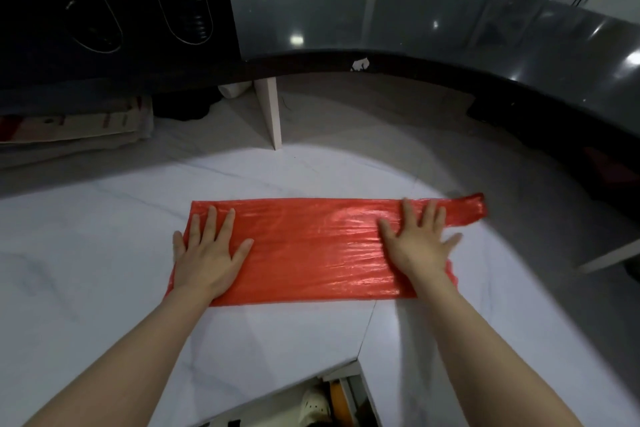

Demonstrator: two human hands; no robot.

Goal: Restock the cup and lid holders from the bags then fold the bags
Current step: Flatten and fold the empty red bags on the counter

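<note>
A red plastic bag [311,246] lies flat on the white marble counter [104,253], folded into a long strip running left to right. My left hand [207,253] rests palm down on the strip's left end with fingers spread. Palm down as well, my right hand [415,239] presses on the right part of the strip, fingers apart. A narrow tail of the bag [467,210] sticks out past my right hand. Neither hand grips anything. No cups or lids show.
A black holder unit with rounded slots [114,10] stands at the back left on a raised dark grey ledge [450,17]. Folded cardboard [69,128] lies under the ledge at left. A white support post [272,111] stands behind the bag. The counter's front edge [277,388] is near me.
</note>
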